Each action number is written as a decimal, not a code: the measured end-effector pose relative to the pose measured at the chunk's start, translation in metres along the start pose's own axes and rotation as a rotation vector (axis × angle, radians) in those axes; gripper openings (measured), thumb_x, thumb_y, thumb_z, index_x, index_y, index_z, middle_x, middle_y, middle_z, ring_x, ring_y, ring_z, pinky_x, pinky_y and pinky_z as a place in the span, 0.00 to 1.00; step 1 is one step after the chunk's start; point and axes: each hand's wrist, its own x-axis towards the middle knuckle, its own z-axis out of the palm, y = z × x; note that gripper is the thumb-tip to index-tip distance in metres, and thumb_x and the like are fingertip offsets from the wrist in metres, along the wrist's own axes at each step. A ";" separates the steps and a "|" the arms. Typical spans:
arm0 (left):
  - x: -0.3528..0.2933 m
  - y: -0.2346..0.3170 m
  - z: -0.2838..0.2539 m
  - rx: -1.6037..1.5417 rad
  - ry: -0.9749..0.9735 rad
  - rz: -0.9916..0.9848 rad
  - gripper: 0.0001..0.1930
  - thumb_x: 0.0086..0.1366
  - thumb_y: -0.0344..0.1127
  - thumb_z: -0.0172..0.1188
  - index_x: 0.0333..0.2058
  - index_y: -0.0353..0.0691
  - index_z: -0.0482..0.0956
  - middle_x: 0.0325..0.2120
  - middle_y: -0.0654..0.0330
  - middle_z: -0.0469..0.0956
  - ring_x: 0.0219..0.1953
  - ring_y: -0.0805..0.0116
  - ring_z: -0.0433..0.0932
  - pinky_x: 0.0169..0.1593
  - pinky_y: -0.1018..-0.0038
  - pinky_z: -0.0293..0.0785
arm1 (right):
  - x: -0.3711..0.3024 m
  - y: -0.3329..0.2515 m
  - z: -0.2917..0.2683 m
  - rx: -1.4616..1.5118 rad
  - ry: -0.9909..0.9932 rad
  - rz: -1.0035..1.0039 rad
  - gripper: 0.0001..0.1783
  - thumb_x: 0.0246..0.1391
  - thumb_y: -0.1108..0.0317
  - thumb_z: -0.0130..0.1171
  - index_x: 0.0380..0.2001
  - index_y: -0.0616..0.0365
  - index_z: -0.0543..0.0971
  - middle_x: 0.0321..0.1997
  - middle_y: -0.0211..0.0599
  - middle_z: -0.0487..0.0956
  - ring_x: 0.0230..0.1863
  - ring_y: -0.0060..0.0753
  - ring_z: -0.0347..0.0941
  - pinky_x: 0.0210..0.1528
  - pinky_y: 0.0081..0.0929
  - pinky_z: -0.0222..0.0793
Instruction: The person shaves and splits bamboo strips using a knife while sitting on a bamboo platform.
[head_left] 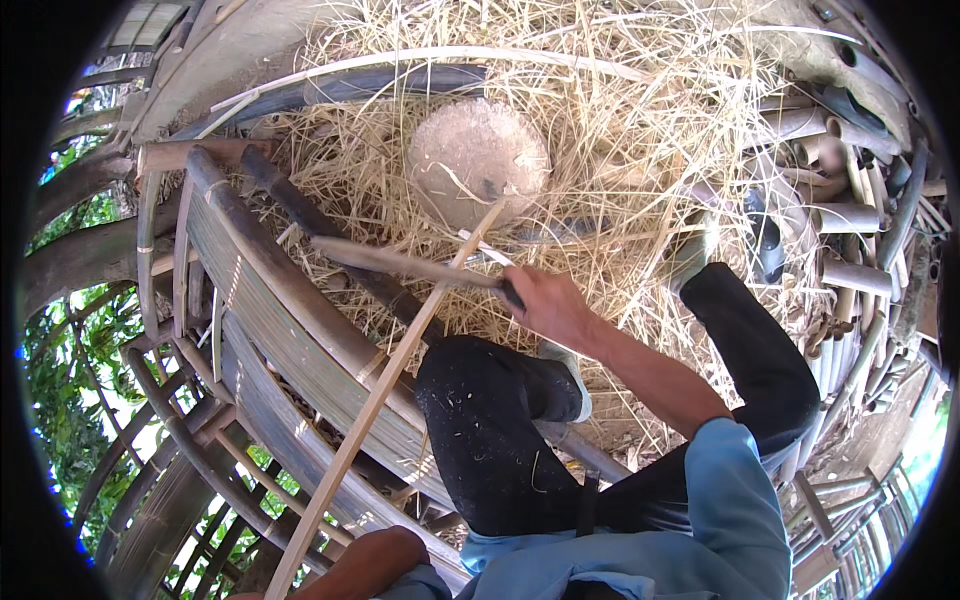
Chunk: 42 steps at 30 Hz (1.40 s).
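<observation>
My right hand (548, 305) is closed round the dark handle of a machete (400, 262), whose blade points left and is smeared by motion. The blade crosses a long pale bamboo strip (370, 410); whether the two touch, I cannot tell. One end of the strip rests on a round chopping block (475, 165), and the rest slants down past my left knee to the lower edge. A white sliver (485, 248) stands out beside the strip near the block. My left forearm (370, 562) comes in at the bottom, with its hand cut off by the edge.
Straw-like shavings (620, 150) cover the ground around the block. To the left is a slatted bamboo bench (290, 300) with a thick pole along it. Cut bamboo tubes (850, 218) are piled at the right. A long pale strip (510, 55) bows across the far side.
</observation>
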 end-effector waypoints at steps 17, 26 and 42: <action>0.004 -0.004 0.001 -0.402 -0.373 -0.285 0.28 0.77 0.63 0.31 0.24 0.50 0.59 0.16 0.75 0.51 0.13 0.83 0.47 0.17 0.81 0.46 | -0.004 0.078 0.005 -0.081 -0.080 0.510 0.15 0.63 0.60 0.56 0.42 0.59 0.67 0.25 0.57 0.79 0.25 0.60 0.79 0.28 0.54 0.74; -0.002 0.003 -0.002 0.212 0.066 -0.143 0.25 0.80 0.52 0.34 0.22 0.48 0.58 0.16 0.73 0.50 0.12 0.81 0.47 0.12 0.79 0.47 | 0.013 -0.088 -0.038 0.188 -0.110 0.180 0.14 0.62 0.62 0.60 0.40 0.60 0.69 0.24 0.46 0.79 0.20 0.47 0.78 0.22 0.40 0.75; -0.006 -0.004 0.001 0.215 0.103 -0.087 0.25 0.80 0.50 0.31 0.23 0.46 0.60 0.14 0.73 0.47 0.10 0.82 0.46 0.09 0.82 0.48 | 0.014 0.004 -0.001 0.072 -0.012 0.333 0.16 0.55 0.64 0.63 0.40 0.57 0.68 0.26 0.48 0.79 0.23 0.54 0.78 0.23 0.47 0.73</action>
